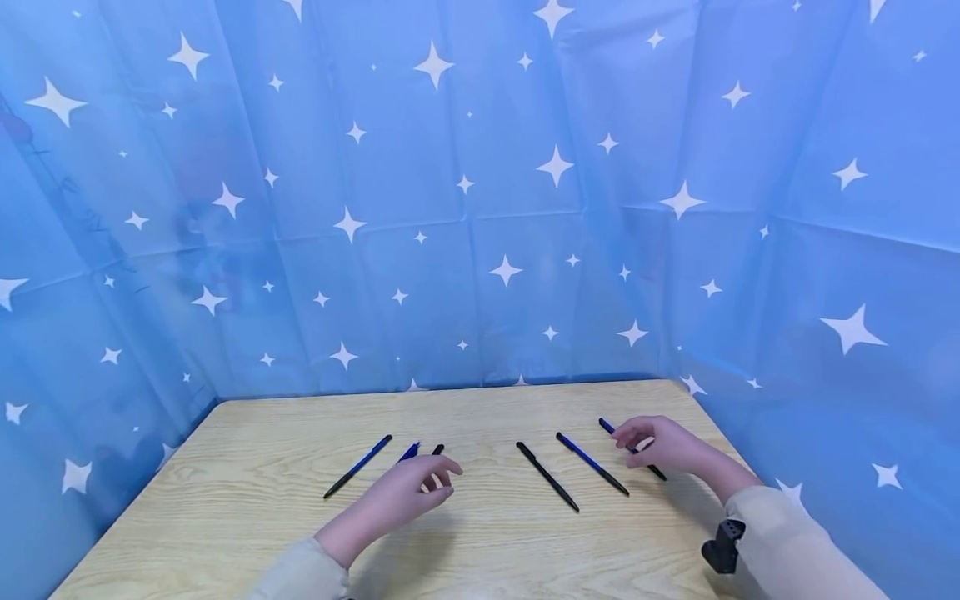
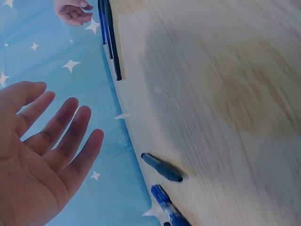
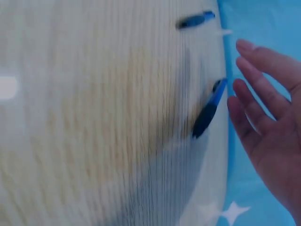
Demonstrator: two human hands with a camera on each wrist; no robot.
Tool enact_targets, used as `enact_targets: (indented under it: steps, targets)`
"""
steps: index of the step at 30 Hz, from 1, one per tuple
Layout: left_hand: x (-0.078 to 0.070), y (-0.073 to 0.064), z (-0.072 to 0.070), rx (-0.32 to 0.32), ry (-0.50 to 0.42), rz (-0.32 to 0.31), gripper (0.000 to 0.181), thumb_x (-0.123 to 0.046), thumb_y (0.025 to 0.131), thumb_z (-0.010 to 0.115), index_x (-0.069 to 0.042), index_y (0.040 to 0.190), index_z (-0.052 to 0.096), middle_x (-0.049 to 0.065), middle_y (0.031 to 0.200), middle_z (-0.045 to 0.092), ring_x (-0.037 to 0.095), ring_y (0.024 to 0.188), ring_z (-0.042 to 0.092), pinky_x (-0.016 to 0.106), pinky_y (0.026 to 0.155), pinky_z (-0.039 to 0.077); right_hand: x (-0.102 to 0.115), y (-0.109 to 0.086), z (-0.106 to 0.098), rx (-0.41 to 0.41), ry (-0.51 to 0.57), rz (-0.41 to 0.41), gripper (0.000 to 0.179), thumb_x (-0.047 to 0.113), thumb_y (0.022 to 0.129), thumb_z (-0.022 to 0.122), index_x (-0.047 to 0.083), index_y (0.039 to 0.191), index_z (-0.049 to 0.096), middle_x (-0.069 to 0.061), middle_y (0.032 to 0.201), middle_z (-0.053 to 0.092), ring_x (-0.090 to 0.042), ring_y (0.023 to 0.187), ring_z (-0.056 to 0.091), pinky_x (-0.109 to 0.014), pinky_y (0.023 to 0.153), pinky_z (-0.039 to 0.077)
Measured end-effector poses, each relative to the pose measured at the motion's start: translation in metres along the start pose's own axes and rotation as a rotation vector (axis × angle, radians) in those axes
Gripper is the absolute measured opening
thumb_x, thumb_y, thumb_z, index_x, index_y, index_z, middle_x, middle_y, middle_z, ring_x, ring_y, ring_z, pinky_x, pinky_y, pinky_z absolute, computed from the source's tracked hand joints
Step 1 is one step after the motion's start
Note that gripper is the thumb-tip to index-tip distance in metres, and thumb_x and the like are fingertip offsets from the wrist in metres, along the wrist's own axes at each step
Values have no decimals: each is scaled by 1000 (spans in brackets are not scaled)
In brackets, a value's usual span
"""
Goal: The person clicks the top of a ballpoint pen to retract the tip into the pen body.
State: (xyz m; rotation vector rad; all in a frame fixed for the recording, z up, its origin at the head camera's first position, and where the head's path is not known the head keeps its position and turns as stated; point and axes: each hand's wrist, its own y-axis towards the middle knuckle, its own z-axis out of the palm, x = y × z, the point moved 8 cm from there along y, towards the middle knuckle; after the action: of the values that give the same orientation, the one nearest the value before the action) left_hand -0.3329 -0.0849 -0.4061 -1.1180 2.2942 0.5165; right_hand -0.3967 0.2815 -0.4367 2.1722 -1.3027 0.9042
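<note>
My left hand hovers above the table with loosely bent fingers and nothing held. Beneath and behind it lie a blue pen and a black-ended pen, both partly hidden. Farther left is a blue-and-black pen. My right hand hangs over another blue-and-black pen, covering its middle; the right wrist view shows a gap between this pen and the fingers. Left of that hand lie a blue-and-black pen and a black pen. In the left wrist view, the left palm holds nothing.
The wooden table has its back edge against a blue curtain with white stars, which also runs along both sides. A small black device sits at the right wrist by the pale sleeve.
</note>
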Motion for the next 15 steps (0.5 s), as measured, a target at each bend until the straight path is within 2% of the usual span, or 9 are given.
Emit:
enact_targets:
  steps: [4,8,11,15]
  targets:
    - [-4,4,4,9,-15,-11,25,-15,96,62,-16,121,65,-9,98,64,4,82,59,26,70,51,-12,1,-4,10,-20,18,41,8,84,77,2,122,65,-15,116,64,-42,110,55,-35,77,54]
    - [-8,8,7,20,-36,-13,25,-17,97,62,-17,121,65,-8,100,64,4,84,59,26,70,51,-25,2,-5,25,-10,44,44,10,82,79,3,123,65,-20,126,55,-47,114,51,-46,85,52]
    - [-9,9,10,17,-36,-13,25,-17,97,62,-16,122,65,-10,99,64,4,84,58,26,70,51,-33,2,-4,47,33,67,49,9,79,80,1,125,63,-21,122,51,-42,106,51,-46,83,49]
    - [-10,10,13,9,-26,-12,25,-17,97,63,-16,121,65,-12,97,63,4,84,58,26,70,51,-41,3,0,79,54,111,54,6,77,81,2,128,62,-14,112,50,-27,92,43,-37,73,39]
